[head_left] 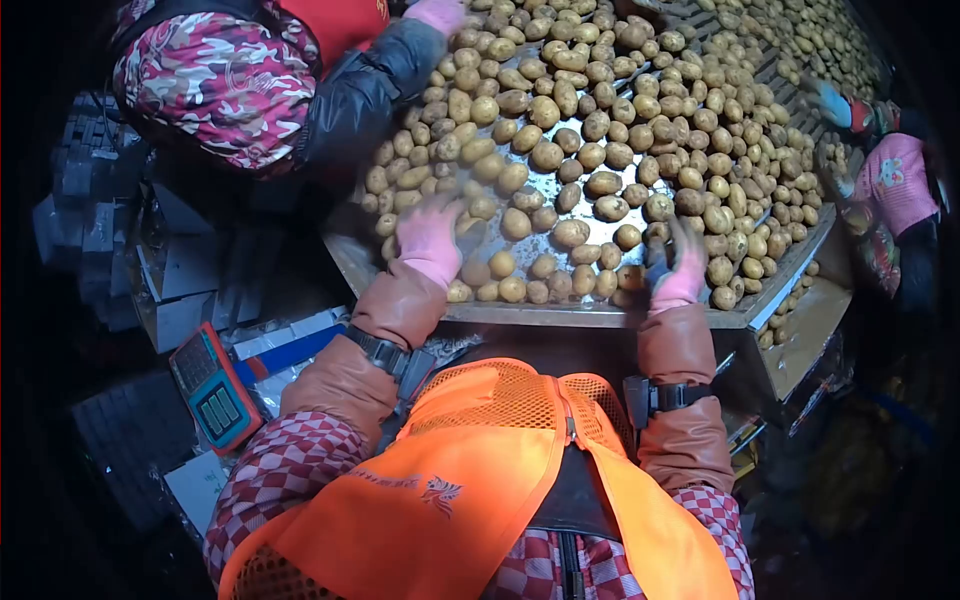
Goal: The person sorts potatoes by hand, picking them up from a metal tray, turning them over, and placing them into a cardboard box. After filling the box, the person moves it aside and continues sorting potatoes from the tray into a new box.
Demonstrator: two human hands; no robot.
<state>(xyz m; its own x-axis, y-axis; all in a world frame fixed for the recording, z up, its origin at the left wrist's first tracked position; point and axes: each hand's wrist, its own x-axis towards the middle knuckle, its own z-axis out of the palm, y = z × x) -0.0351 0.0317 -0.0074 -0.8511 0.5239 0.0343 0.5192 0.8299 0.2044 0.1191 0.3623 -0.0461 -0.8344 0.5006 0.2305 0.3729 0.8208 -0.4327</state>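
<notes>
Both my hands wear pink gloves with grey palms and reach over the near edge of a metal sorting table (pixel 590 313) covered with potatoes (pixel 570 233). My left hand (pixel 432 235) is over the potatoes at the table's left side, blurred, its fingers apart. Near the right front corner, my right hand (pixel 680 265) has its fingers stretched out beside several potatoes, also a little blurred. No potato shows clearly gripped in either hand. Between the hands, potatoes lie loosely spread on the shiny metal surface.
A co-worker in a patterned hood (pixel 225 85) leans in at upper left, a gloved hand (pixel 437 14) at the potatoes. Other gloved hands (pixel 828 104) work at the right edge. A red-and-blue device (pixel 213 388) with a display lies left, near cardboard boxes (pixel 185 255).
</notes>
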